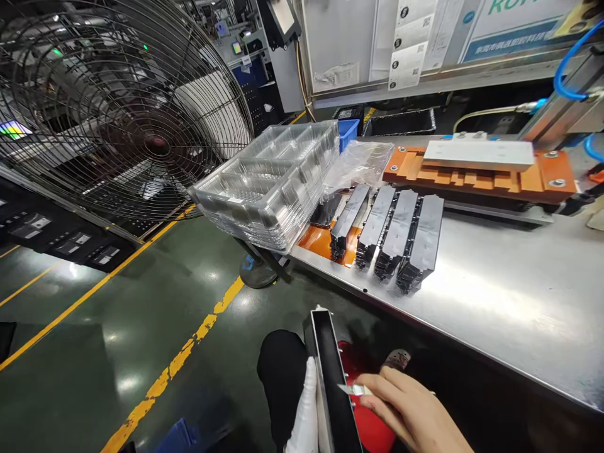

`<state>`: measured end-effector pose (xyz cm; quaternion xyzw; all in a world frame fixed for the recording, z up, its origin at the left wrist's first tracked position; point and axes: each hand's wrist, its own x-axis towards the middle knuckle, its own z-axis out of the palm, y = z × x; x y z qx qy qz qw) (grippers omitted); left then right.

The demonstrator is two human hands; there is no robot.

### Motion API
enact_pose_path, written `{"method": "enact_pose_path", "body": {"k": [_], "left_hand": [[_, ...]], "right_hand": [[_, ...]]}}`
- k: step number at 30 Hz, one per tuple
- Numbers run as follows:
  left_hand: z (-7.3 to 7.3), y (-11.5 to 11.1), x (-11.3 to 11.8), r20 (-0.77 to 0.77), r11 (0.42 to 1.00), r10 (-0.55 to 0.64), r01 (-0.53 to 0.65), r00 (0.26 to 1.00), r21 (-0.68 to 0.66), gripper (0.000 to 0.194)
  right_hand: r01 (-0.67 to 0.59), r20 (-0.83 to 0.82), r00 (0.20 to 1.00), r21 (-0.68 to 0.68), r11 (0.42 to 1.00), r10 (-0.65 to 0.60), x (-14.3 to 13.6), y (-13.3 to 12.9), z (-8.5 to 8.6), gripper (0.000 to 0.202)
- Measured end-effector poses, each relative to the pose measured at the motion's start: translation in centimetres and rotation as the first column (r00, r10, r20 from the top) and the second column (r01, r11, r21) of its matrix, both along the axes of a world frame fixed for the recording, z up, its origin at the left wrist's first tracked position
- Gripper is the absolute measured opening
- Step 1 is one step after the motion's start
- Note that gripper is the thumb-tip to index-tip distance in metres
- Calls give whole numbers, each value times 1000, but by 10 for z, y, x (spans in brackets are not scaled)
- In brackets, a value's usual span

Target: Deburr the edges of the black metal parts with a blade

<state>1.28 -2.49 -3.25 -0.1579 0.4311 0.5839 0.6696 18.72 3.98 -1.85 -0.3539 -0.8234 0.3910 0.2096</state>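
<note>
A long, narrow black plastic housing [333, 371] with a hollow channel stands tilted over my lap, just in front of the table. My left hand [304, 412], in a white glove, grips its left side; the fingers are mostly behind the part. In my bare right hand [408, 402] a small craft knife [352, 389] is pinched between thumb and fingers. Its blade points left, over the housing's right edge; whether it touches is hard to tell. Several similar black housings [425, 233] lie side by side on the metal table [500, 283].
Stacked clear plastic trays [283, 207] sit at the table's left end, beside a clear plastic bag [361, 160]. An orange fixture [472, 179] under a pale metal block occupies the back right. A large caged fan [155, 141] stands left. A red stool [370, 425] shows beneath my hands.
</note>
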Motion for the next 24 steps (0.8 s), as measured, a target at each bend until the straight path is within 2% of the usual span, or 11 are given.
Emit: {"method": "enact_pose_path", "body": {"k": [3,10,15,19,24], "left_hand": [[3,1,3,25,999,-34,35,999,-7,37],[8,-3,-1,71,992,-124,126,990,-20,35],[6,-4,4,105,987,-160,160,982,4,42],[3,0,9,115,985,-172,169,978,37,48],[4,-3,3,115,975,-223,220,968,41,48]], "right_hand": [[13,37,999,-31,999,-12,2,0,-3,25],[-36,-66,997,-73,997,31,-1,-8,0,30],[27,-18,999,25,999,-27,0,-5,-3,29],[29,-1,1000,108,994,-29,0,-3,0,31],[15,12,1000,112,994,-16,-2,-5,-3,30]]}}
